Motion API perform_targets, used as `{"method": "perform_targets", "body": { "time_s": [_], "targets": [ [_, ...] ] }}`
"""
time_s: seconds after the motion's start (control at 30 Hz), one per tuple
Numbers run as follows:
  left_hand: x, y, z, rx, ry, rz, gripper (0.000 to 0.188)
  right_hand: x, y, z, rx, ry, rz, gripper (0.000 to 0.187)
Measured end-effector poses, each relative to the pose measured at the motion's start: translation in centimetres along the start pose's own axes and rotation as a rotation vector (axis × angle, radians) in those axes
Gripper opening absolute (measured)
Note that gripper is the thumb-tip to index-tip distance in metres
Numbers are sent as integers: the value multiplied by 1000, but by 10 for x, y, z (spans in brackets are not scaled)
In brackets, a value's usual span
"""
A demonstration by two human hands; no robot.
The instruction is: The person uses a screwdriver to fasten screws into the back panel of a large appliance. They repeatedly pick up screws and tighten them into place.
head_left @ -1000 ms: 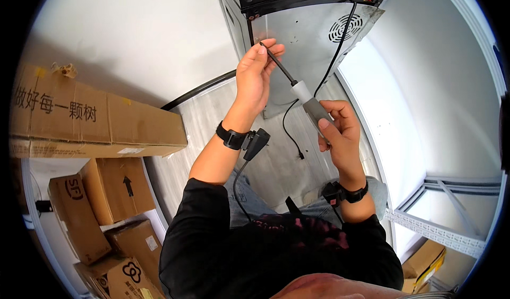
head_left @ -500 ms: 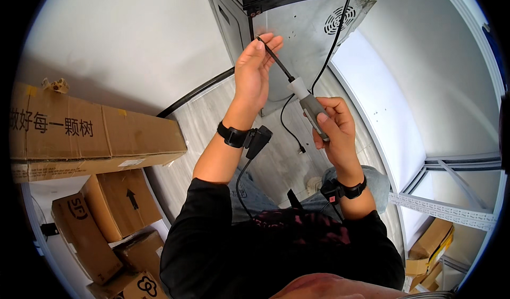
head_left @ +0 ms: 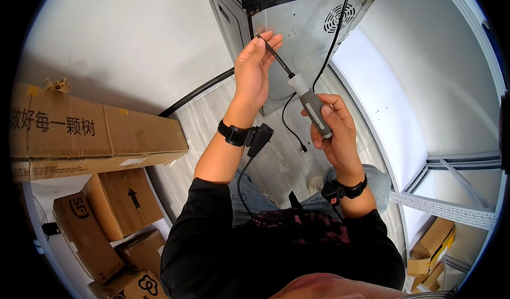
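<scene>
A screwdriver [head_left: 315, 111] with a grey handle, a pale collar and a long dark shaft slants up to the left. My right hand [head_left: 340, 129] is closed around its handle, thumb on top. The tip end lies between the thumb and fingers of my left hand [head_left: 254, 70]; whether a screw sits at the tip is too small to tell. Just beyond my left fingers stands a grey metal panel [head_left: 297, 44] of a black-topped machine. The shaft passes in front of this panel.
A black power cable [head_left: 329, 52] hangs from the machine, its plug [head_left: 303, 148] on the wood-look floor [head_left: 212, 103]. A long cardboard box [head_left: 143, 129] juts in at left, above more cartons [head_left: 127, 203]. A white perforated shelf rail [head_left: 446, 210] stands at right.
The screwdriver handle has turned in my right fingers, so a pale strip on it now shows. My right hand has shifted slightly; my left stays at the tip.
</scene>
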State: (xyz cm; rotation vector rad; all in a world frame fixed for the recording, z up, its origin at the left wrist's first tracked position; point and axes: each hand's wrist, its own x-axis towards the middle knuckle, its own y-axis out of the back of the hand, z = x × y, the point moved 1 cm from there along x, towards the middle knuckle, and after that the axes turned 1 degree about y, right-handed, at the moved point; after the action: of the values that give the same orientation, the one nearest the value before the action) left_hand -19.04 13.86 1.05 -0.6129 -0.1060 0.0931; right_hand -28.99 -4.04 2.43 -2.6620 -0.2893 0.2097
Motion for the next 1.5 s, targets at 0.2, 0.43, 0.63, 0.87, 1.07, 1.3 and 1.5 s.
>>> {"method": "perform_targets", "body": {
  "time_s": [0.2, 0.43, 0.63, 0.87, 1.07, 1.3, 1.5],
  "targets": [
    [-4, -4, 3, 47, 4, 5, 36, -3, -3, -4, 0, -3, -5, 22],
    [-5, -3, 0, 62, -2, -16, 38, -4, -4, -3, -85, 52, 14, 23],
    [-5, -2, 0, 62, -4, -16, 38, -5, -6, -3, -107, 65, 15, 23],
    [-4, -1, 0, 74, 3, -21, 39, -6, -9, -7, -122, 65, 32, 22],
    [-3, 2, -5, 72, -28, -48, 40, -7, -10, -5, -128, 71, 50, 22],
    [-5, 0, -3, 79, -21, -59, 40, -10, -14, -5, -145, 88, 77, 21],
    [-6, 1, -4, 51, 2, -36, 37, -13, -17, -4, -481, 293, 200, 34]
  ]
}}
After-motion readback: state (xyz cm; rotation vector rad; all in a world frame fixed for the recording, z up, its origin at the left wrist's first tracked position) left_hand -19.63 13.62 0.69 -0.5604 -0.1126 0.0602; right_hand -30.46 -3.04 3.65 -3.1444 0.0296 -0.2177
